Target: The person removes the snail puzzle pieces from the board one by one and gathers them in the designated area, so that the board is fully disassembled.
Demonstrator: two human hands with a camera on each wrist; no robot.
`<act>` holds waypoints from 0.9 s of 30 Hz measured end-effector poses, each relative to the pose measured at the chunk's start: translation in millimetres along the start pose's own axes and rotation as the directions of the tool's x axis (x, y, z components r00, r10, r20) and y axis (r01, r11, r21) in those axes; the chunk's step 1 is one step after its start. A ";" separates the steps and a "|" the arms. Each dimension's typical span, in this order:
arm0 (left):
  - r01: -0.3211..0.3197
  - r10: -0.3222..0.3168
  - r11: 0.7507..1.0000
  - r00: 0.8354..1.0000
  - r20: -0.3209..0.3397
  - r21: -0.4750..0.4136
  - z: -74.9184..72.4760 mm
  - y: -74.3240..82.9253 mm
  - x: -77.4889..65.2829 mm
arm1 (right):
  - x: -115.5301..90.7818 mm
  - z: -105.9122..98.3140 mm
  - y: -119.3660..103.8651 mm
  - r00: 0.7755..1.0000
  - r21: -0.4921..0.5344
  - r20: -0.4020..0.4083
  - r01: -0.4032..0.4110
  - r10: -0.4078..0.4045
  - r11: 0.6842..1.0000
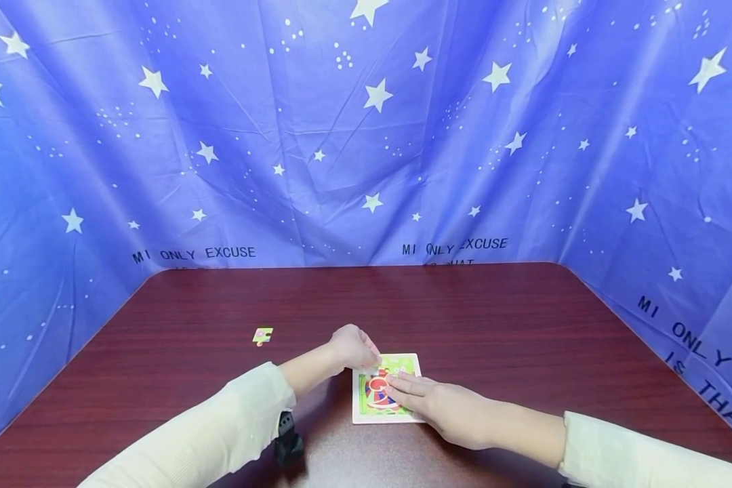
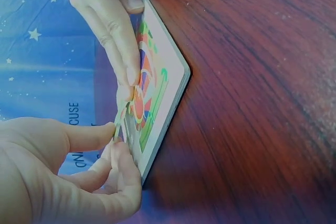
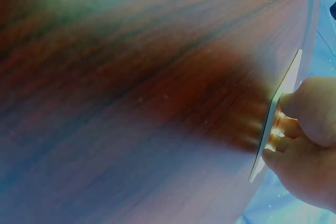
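A small square jigsaw puzzle board (image 1: 356, 407) with a pale border and a colourful picture lies flat on the table. At its far-left corner my left hand (image 1: 355, 348) pinches a puzzle piece (image 2: 120, 120) between thumb and fingers. That piece is tilted over the frame, partly above a bare grey patch in the left wrist view. My right hand (image 1: 460, 412) rests on the board's right side, its extended fingers touching the picture. In the right wrist view the thumb lies by the board's edge (image 3: 269, 116), and the hand hides most of the picture.
One loose green puzzle piece (image 1: 262, 335) lies on the dark red wooden table (image 1: 494, 318), left of the board. A blue star-printed curtain (image 1: 317, 135) hangs round the table's back and sides. A black strap device (image 1: 288, 437) is at the left wrist.
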State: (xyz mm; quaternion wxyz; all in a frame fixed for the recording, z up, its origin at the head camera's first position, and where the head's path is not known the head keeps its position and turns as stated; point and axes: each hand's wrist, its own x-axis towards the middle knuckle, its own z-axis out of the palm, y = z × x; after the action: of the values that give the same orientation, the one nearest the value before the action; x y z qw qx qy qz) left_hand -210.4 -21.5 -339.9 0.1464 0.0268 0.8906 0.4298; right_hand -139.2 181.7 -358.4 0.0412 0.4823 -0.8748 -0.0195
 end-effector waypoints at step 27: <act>-0.059 0.059 0.998 0.995 -0.084 0.000 -9.9 6.2 3.1 | -0.1 1.3 0.1 1.000 0.005 -0.023 0.021 -0.021 1.000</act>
State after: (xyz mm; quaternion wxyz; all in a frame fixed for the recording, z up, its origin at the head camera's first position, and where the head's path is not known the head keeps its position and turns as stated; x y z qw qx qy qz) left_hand -216.6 -24.6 -330.0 0.0960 0.0347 0.8942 0.4358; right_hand -139.3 181.8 -359.8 0.0499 0.4918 -0.8692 -0.0123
